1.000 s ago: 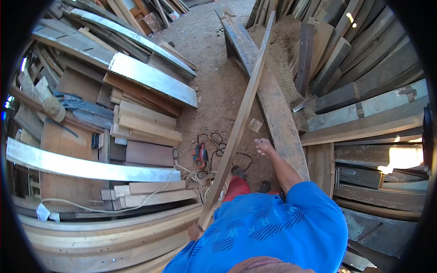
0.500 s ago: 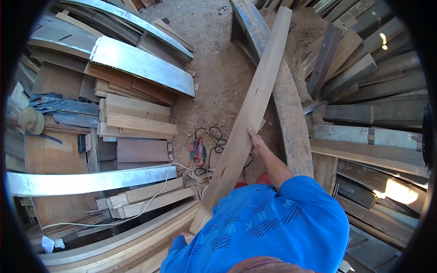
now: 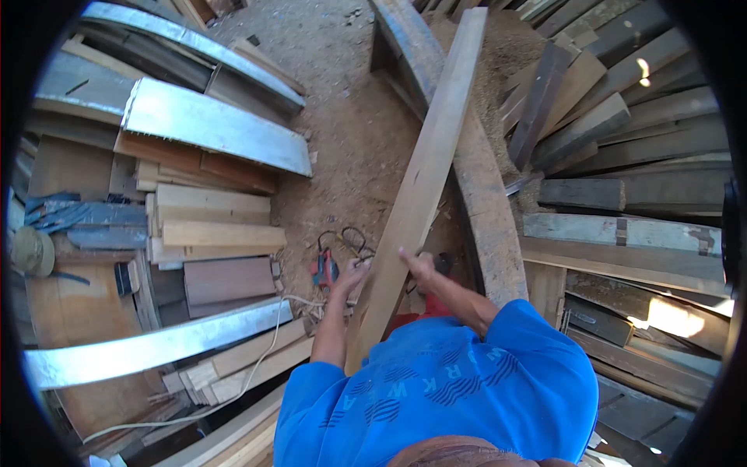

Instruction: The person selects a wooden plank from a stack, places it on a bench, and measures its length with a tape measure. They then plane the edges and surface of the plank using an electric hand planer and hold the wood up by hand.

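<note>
A long, smooth wooden plank (image 3: 424, 171) runs from my body up and away, its far part lying over a thick, weathered beam (image 3: 489, 202). My right hand (image 3: 419, 268) grips the plank's right edge, thumb on top and fingers hidden beneath. Opposite it, my left hand (image 3: 352, 278) is closed at the left edge; its fingertips are partly hidden. Just beyond my left hand, a red and black power tool (image 3: 324, 268) with a dark coiled cord rests on the ground.
Stacked boards (image 3: 222, 233) fill the left side, with a pale metallic-looking strip (image 3: 159, 340) across them. A light cable (image 3: 253, 362) trails over the lower left stacks. Heavy timbers (image 3: 580, 194) and more planks crowd the right. Dusty ground (image 3: 327, 148) lies between.
My left hand has moved from the plank's near end up to its left edge, across from my right hand. The right hand keeps its hold, and the whole view has shifted slightly.
</note>
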A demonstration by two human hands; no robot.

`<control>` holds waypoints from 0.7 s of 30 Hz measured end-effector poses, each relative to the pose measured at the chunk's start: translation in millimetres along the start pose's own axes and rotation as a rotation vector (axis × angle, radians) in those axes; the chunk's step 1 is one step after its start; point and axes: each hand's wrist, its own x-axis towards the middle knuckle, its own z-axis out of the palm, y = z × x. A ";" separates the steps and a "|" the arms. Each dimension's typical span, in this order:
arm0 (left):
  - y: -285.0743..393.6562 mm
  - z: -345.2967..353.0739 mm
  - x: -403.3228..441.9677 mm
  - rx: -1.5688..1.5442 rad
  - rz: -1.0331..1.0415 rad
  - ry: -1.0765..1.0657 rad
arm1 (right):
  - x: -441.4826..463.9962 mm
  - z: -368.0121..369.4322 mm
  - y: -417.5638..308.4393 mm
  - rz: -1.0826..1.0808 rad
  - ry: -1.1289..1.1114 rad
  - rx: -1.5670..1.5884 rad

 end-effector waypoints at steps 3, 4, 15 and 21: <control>64.5 36.4 23.5 -0.167 -0.109 -0.175 | -12.3 -2.6 27.8 -0.057 -0.107 -0.127; 83.3 40.5 24.4 -0.218 -0.151 -0.209 | -18.9 -4.6 19.1 -0.081 -0.141 -0.178; 79.6 34.8 -86.2 -0.519 -0.670 -0.292 | 35.4 -155.3 -122.4 0.050 -0.387 0.350; 120.8 48.8 -143.4 -0.529 -0.663 -0.223 | 140.3 -139.2 -195.1 -0.187 -0.028 0.268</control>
